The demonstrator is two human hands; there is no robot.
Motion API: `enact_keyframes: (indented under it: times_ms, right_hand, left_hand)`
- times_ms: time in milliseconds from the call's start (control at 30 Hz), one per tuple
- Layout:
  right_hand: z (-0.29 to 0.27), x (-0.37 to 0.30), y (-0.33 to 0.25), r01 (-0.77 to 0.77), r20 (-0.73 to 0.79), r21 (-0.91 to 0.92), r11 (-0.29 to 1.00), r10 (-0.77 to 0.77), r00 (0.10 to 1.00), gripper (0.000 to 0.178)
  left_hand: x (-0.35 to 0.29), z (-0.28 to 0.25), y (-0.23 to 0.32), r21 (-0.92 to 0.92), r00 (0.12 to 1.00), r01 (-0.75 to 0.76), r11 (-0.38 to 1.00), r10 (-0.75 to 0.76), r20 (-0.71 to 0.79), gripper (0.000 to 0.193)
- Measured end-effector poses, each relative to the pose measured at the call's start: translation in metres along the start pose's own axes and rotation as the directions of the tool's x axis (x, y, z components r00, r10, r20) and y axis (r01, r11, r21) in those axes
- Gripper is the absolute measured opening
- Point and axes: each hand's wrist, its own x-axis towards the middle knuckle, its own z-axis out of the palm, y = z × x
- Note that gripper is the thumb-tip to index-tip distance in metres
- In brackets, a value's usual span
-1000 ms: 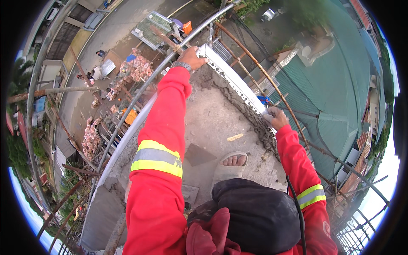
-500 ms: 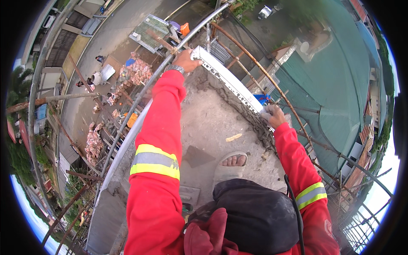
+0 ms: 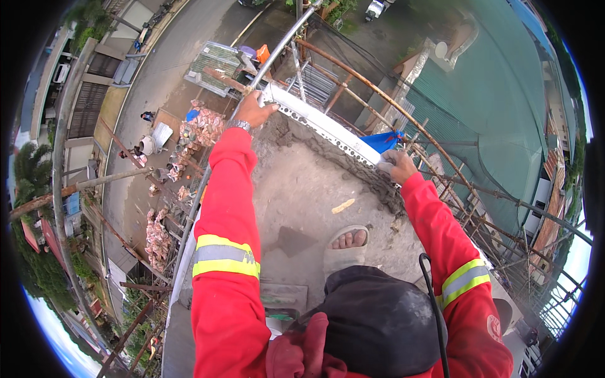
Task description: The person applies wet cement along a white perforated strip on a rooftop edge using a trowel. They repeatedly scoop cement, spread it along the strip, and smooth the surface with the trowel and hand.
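Note:
A white perforated edge strip lies along the far edge of a concrete ledge, against a rough band of wet mortar. My left hand grips the strip's far-left end, thumb on top and fingers over the outer side. Near the other end, my right hand pinches the strip between thumb and fingers. Both arms are stretched forward in red sleeves. Behind the right part of the strip hangs a blue sheet.
My sandalled foot stands on the ledge near a yellowish scrap and a flat grey board. A metal scaffold pipe passes beside my left hand; rusty poles cross beyond the strip. The street lies far below.
The view has turned a little, so the strip and both hands appear farther left and the strip lies less steeply. Both hands keep their hold; more of the blue sheet shows.

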Motion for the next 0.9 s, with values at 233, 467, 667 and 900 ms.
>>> enact_keyframes:
  times_ms: [233,467,667,900]
  right_hand:
    - [-0.003,-0.010,0.010,-0.011,-0.035,-0.025,1.000,0.010,0.999,0.034]
    - [-0.020,-0.034,0.034,-0.047,-0.019,-0.073,0.996,0.046,0.999,0.035]
    - [-0.019,-0.035,0.038,-0.004,-0.032,-0.044,0.999,0.003,0.999,0.036]
    - [-0.019,-0.036,0.034,-0.054,-0.029,-0.046,0.997,0.053,0.998,0.036]
  left_hand:
    - [-0.003,-0.002,0.002,0.006,0.999,-0.037,0.999,0.037,-0.016,0.069]
    - [0.000,0.001,-0.003,0.006,0.994,-0.089,0.996,0.089,-0.057,0.069]
    - [0.010,-0.007,-0.002,-0.131,0.979,-0.198,0.972,0.203,0.032,0.072]
    - [0.026,-0.011,-0.010,-0.373,0.942,-0.229,0.899,0.301,0.148,0.067]
